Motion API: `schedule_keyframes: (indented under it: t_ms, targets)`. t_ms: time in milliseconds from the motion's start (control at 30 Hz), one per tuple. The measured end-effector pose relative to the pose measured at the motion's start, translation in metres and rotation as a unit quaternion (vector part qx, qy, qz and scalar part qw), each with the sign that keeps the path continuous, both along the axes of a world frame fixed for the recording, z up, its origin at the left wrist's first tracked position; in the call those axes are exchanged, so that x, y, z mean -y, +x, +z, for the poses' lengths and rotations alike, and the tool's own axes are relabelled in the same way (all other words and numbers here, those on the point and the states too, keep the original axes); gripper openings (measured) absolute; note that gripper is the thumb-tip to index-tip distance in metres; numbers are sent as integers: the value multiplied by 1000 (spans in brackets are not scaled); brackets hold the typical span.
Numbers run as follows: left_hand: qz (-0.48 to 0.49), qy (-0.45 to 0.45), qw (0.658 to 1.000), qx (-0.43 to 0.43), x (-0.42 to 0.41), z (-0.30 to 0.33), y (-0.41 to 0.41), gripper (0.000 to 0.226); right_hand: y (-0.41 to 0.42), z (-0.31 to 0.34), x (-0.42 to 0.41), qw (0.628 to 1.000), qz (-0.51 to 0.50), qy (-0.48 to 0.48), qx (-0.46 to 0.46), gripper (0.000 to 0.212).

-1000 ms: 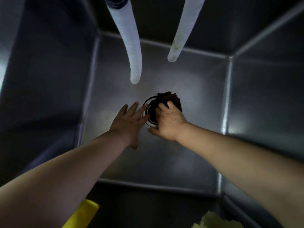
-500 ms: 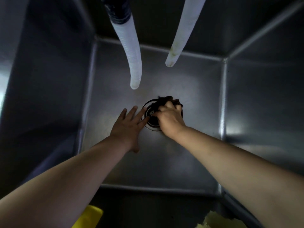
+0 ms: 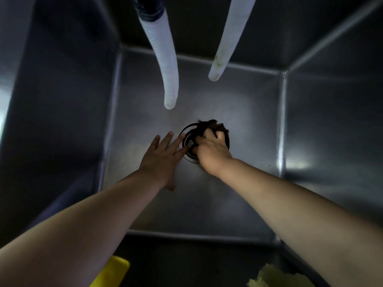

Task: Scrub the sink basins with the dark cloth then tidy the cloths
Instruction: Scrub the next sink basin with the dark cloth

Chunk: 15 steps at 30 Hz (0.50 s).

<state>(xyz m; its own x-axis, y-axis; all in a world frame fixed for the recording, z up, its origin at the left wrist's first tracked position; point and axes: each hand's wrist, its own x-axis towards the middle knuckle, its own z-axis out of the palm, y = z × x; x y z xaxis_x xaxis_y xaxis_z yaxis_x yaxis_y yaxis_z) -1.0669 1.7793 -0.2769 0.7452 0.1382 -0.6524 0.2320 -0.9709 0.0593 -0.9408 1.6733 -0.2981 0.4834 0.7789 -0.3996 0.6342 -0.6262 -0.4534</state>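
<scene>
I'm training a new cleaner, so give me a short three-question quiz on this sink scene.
1. True or false: the right hand holds the dark cloth at the drain.
2. How many hoses hang over the basin? A) one B) two C) three
3. Fill in: the left hand lies ___ on the basin floor, fingers toward the drain.

Key: 1 true; 2 B (ribbed hose, smooth hose); 3 flat.

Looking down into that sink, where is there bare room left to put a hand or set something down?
Bare steel lies right of the drain toward the right wall, and along the near wall below both forearms. It is crowded at the drain: the right hand grips the dark cloth, the left hand lies flat beside it, two hoses hang above.
</scene>
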Motion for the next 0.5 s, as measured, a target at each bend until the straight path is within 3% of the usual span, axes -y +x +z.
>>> schedule_keyframes:
  t_ms: [100,200,300,367,433,500]
  targets:
    - [-1,5,1000,4,1,1,0,125,2,9,9,998,46,6,47,19]
    - [-5,10,1000,9,2,0,0,124,11,14,25,978,106,51,172,8]
    - [-3,10,1000,14,2,-1,-1,124,37,24,36,970,9,95,225,29]
    - [3,9,1000,14,3,-1,-2,125,55,27,43,966,-8,40,255,34]
    - [7,5,1000,15,3,-1,-3,127,67,16,52,965,28,-79,248,44]
    - [19,-1,999,25,3,-3,-4,132,64,0,63,964,54,-117,232,54]
